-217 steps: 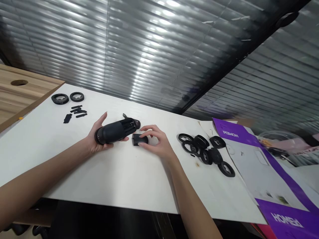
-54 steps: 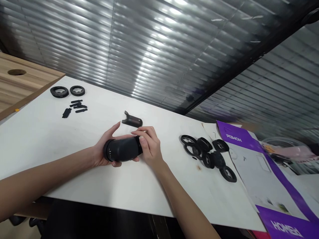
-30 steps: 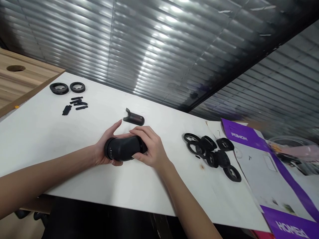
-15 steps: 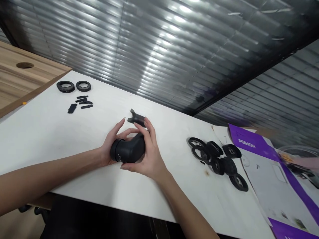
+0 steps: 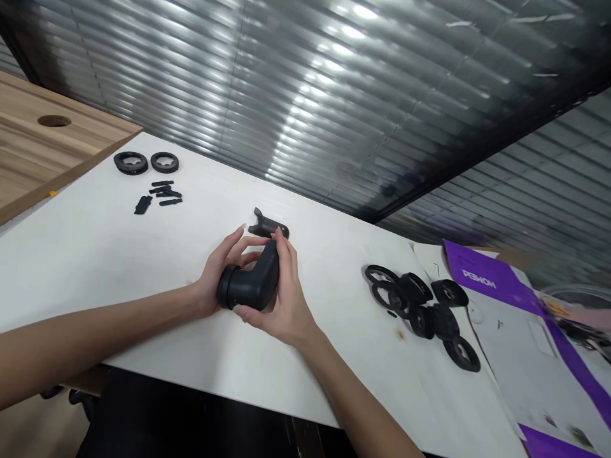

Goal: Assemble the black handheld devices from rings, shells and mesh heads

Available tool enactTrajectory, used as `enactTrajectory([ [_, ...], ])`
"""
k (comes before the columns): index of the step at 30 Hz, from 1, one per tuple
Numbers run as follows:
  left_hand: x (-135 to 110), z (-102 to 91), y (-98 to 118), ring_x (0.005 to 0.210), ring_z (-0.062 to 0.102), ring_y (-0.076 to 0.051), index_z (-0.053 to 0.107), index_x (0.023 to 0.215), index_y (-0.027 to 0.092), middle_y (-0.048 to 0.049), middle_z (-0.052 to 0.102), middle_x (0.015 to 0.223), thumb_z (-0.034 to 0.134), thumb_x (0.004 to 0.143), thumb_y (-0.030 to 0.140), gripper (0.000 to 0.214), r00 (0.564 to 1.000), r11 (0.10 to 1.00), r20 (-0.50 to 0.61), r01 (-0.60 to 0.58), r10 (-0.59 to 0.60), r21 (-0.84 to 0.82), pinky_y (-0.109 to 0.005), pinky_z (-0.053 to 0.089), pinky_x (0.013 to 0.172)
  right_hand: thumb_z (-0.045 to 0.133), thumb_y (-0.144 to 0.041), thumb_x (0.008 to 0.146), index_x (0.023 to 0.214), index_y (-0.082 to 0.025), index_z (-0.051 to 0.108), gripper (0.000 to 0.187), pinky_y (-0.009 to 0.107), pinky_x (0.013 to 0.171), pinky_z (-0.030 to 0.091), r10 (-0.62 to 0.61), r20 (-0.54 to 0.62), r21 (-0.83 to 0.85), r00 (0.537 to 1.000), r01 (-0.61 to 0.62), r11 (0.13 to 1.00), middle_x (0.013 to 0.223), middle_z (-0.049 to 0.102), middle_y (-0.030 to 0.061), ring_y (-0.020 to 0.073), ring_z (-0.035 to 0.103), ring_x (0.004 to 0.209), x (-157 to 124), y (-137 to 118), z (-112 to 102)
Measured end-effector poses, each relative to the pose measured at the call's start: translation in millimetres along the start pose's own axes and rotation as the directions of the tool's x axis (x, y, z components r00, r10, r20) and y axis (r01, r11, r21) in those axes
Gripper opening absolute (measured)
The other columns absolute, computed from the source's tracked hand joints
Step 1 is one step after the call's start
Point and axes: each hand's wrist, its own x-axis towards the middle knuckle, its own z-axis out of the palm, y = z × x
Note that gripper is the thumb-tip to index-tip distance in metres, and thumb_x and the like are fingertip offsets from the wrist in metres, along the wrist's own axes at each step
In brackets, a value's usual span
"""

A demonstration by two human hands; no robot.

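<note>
Both hands closed on bent black tube (image 5: 249,287) over counter (image 5: 95,254) middle: left hand (image 5: 220,270) at round end, right hand (image 5: 282,305) at upturned end, toward far edge.

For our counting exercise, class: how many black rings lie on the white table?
9, roughly. Two rings sit side by side at the far left; a heap of about seven lies on the right, overlapping, so some may be hidden.
</note>
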Motion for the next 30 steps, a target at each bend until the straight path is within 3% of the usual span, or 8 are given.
enactTrajectory([
  [11,1,-3.4,2,0.077,0.067,-0.021,0.071,0.129,0.021,-0.0075,0.073,0.099,0.069,0.087,0.067,0.063,0.999,0.998,0.042,0.016,-0.018,0.054,-0.029,0.053,0.068,0.089,-0.064,0.071,0.168,-0.034,0.021,0.122,0.064,0.116,0.049,-0.058,-0.040,0.032,0.998,0.059,0.998,0.165,0.024,0.0175,0.0418,0.044,0.149,-4,2,1],
  [16,4,-4.2,6,0.088,0.071,-0.024,0.069,0.133,0.019,-0.0105,0.075,0.109,0.074,0.085,0.065,0.067,0.997,0.997,0.081,-0.017,0.011,0.081,-0.029,0.054,0.072,0.093,-0.063,0.066,0.167,-0.033,0.022,0.128,0.064,0.119,0.046,-0.057,-0.063,0.034,0.996,0.059,0.998,0.167,0.024,0.0182,0.0414,0.036,0.156,1,5,2],
  [19,7,-9.7,11,0.101,0.071,-0.027,0.069,0.135,0.021,-0.0124,0.071,0.130,0.081,0.082,0.054,0.064,0.984,0.975,0.142,-0.131,0.107,0.178,-0.031,0.056,0.082,0.090,-0.068,0.069,0.169,-0.033,0.017,0.128,0.062,0.122,0.043,-0.061,-0.054,0.098,0.997,0.067,0.993,0.174,0.016,0.0173,0.0395,0.026,0.161,6,8,-1],
  [22,9,-18.2,17,0.122,0.067,-0.031,0.062,0.147,0.030,-0.0099,0.062,0.149,0.090,0.077,0.036,0.076,0.934,0.861,0.246,-0.339,0.259,0.379,-0.035,0.056,0.095,0.077,-0.073,0.082,0.169,-0.034,0.016,0.113,0.060,0.122,0.044,-0.062,-0.029,0.244,0.998,0.067,0.967,0.176,0.021,0.0156,0.0358,0.033,0.160,12,12,-5],
  [25,9,-23.2,22,0.140,0.056,-0.035,0.057,0.154,0.034,-0.0092,0.058,0.155,0.090,0.079,0.030,0.082,0.874,0.703,0.331,-0.484,0.356,0.521,-0.039,0.055,0.101,0.061,-0.072,0.095,0.166,-0.034,0.026,0.088,0.057,0.119,0.048,-0.043,-0.069,0.367,0.997,0.066,0.928,0.172,0.034,0.0144,0.0318,0.045,0.153,17,17,-9],
  [30,11,-23.1,18,0.152,0.044,-0.038,0.073,0.137,0.031,-0.0111,0.055,0.160,0.084,0.085,0.033,0.053,0.815,0.531,0.405,-0.578,0.415,0.620,-0.051,0.044,0.118,0.062,-0.059,0.100,0.159,-0.032,0.040,0.069,0.053,0.111,0.056,0.043,-0.219,0.331,0.975,0.032,0.943,0.157,0.056,0.0144,0.0301,0.060,0.140,24,26,-11],
])
